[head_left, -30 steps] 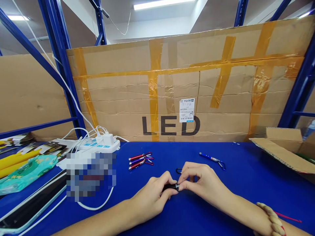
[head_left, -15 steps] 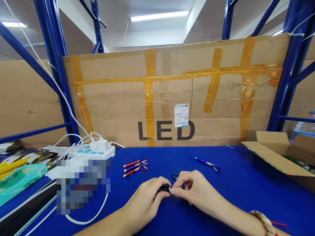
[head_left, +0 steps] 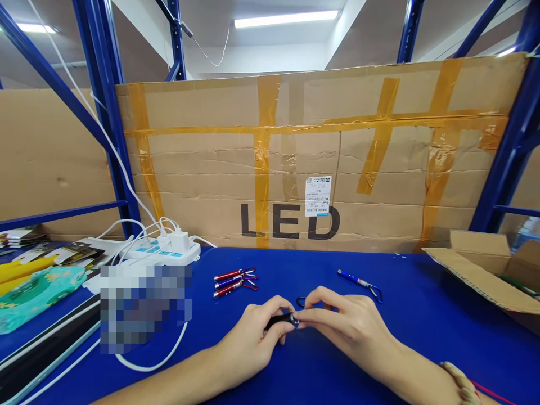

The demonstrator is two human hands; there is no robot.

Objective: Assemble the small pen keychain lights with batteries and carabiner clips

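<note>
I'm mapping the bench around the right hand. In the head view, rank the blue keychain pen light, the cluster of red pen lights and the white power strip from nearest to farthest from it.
From the right hand:
1. Blue keychain pen light, lying just beyond it, slightly right.
2. Cluster of red pen lights, beyond and to the left.
3. White power strip, far left, by the cardboard wall.

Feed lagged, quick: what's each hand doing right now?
Left hand: closed on the small black flashlight.
Right hand: fingertips pinching the flashlight's end.

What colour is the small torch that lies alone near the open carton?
Blue, with a silver tip; the lone torch shows in the head view.
</note>
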